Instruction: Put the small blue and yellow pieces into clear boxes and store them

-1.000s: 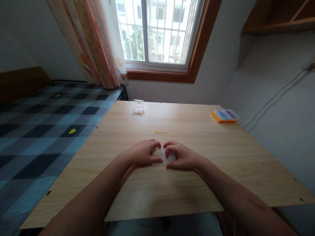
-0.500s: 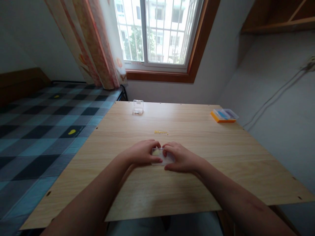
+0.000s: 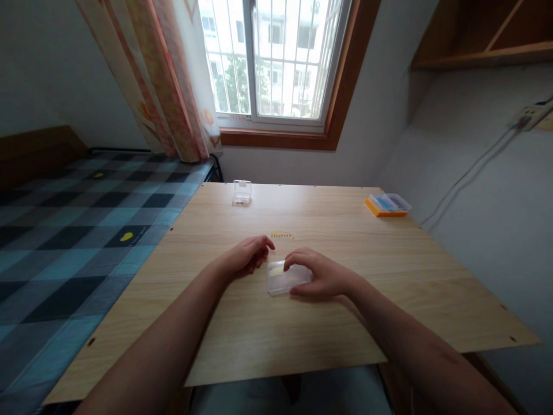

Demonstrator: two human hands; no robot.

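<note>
A flat clear plastic box (image 3: 280, 282) lies on the table in front of me, with something pale yellow showing at its far left part. My right hand (image 3: 317, 274) grips the box's right side, thumb along the near edge and fingers over the far part. My left hand (image 3: 251, 253) is apart from the box, up and to its left. Its index finger stretches forward while the other fingers curl loosely, and nothing shows in it. Beyond both hands, several tiny yellow pieces (image 3: 283, 235) lie in a row, too small to name.
Toward the back left of the wooden table (image 3: 276, 340) stands a small clear case (image 3: 242, 193) with its lid up. An orange box with a clear lid (image 3: 387, 205) sits at the back right. Left of the table is a bed with a checked sheet (image 3: 86, 242).
My left hand has let go of the box and moved away to the left and forward. My right hand stays on the box, and more of the box's left side shows.
</note>
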